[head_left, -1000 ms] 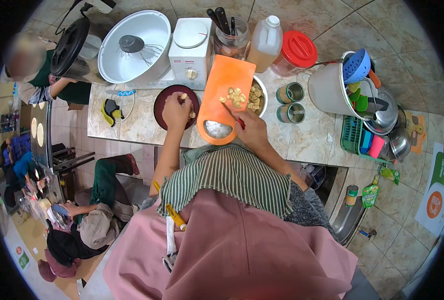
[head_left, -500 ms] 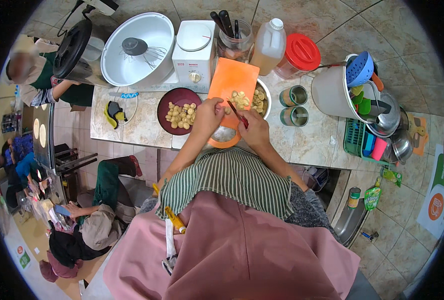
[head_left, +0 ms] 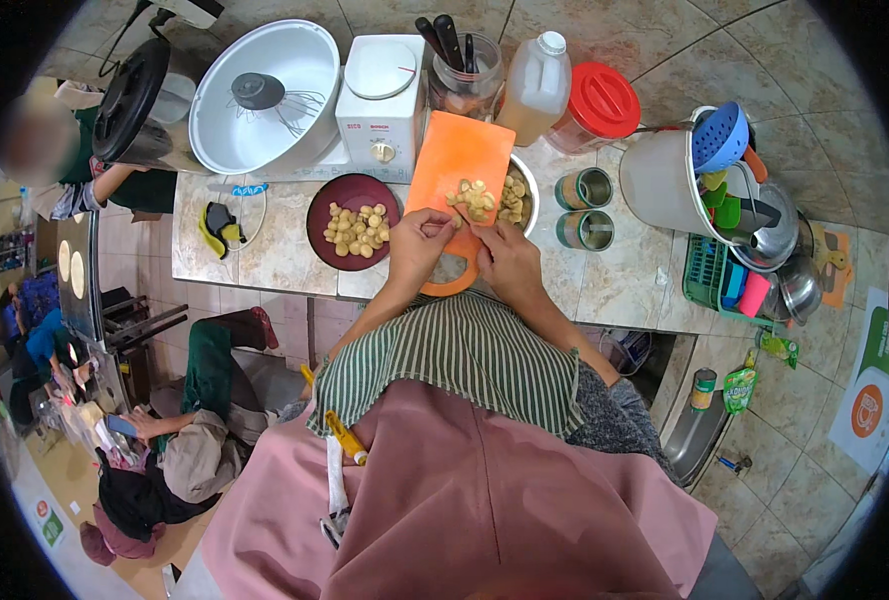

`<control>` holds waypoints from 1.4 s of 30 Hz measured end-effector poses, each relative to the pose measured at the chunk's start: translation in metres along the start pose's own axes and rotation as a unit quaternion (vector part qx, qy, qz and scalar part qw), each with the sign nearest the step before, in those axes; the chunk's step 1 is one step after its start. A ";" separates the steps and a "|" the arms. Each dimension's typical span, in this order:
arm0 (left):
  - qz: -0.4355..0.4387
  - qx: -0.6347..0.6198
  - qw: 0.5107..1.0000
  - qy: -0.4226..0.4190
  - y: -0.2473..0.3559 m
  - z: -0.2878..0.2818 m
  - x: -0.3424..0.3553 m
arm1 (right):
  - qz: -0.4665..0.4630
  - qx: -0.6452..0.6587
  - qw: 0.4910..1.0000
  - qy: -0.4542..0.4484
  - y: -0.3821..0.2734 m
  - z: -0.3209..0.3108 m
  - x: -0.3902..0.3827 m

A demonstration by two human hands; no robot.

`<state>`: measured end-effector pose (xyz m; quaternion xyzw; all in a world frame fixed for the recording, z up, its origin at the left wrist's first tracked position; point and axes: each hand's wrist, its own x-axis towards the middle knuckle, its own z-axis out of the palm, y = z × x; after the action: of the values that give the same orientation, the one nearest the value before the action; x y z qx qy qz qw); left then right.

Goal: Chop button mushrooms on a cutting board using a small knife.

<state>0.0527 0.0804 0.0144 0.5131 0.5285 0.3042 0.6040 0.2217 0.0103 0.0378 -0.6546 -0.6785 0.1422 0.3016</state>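
Note:
Over the orange cutting board, my left hand is closed, fingertips pinching a small pale mushroom. My right hand grips a small red-handled knife, mostly hidden now by the fingers, its blade end beside that mushroom. A heap of mushroom slices lies on the board just beyond my fingertips. More slices fill a bowl partly covered by the board's right edge. To the left, a maroon plate holds several whole button mushrooms.
A white mixer with a wide bowl, a knife jar, a jug and a red-lidded container line the back. Two opened cans stand right, near a utensil bucket. Other people are at left.
Both hands have drawn closer together at the board, and the knife is now largely hidden by my right hand. The whole view has shifted slightly.

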 end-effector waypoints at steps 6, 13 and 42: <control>0.010 -0.016 1.000 0.018 -0.006 0.008 0.000 | -0.031 -0.023 0.999 -0.020 0.000 -0.005 0.002; 0.015 -0.099 0.992 0.076 -0.017 0.018 -0.003 | -0.050 -0.037 0.998 -0.014 -0.010 -0.022 -0.006; 0.002 -0.082 0.991 0.102 -0.009 0.021 -0.008 | -0.069 -0.007 0.997 -0.021 0.003 -0.027 -0.004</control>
<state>0.0693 0.0646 0.0068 0.4294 0.5598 0.3981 0.5863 0.2401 0.0011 0.0555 -0.6056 -0.7290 0.1298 0.2916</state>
